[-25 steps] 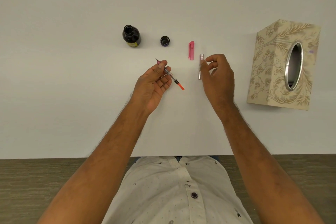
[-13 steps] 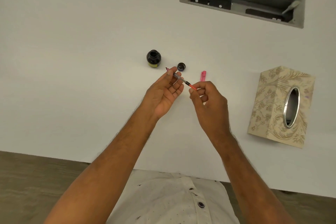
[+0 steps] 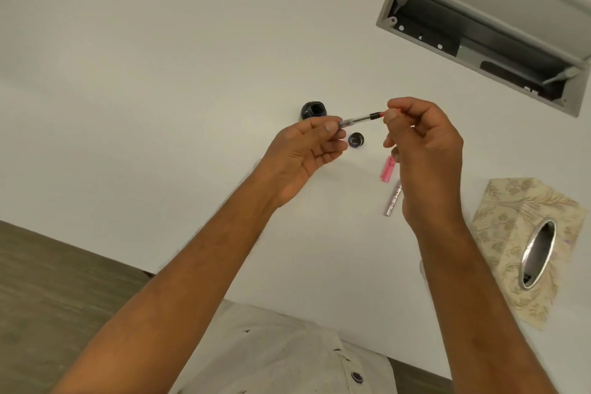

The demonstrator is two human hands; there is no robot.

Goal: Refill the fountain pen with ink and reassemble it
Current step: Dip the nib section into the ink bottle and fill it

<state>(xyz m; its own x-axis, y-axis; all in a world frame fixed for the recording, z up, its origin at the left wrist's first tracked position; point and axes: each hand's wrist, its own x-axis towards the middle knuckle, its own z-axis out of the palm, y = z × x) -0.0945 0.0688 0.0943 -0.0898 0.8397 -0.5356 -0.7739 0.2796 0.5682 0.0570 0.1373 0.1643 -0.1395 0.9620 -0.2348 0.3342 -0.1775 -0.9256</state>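
Mid-frame, above a white table [image 3: 160, 73]: left hand [image 3: 307, 150] pinching the clear pen converter [image 3: 358, 119], right hand [image 3: 422, 144] pinching its red knob. Best twisted gently, held level. Open ink bottle [image 3: 314, 109] just behind, loose cap [image 3: 356, 140] below; wide bare room at left.

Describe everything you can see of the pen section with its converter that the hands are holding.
The pen section with converter is a slim clear tube with a black collar and a red knob at its right end. It looks like transparent plastic; any ink inside cannot be judged. It is held in the air roughly level, above the open ink bottle and the bottle cap. The left hand pinches its left end, hiding the nib, and the right hand pinches the red knob.
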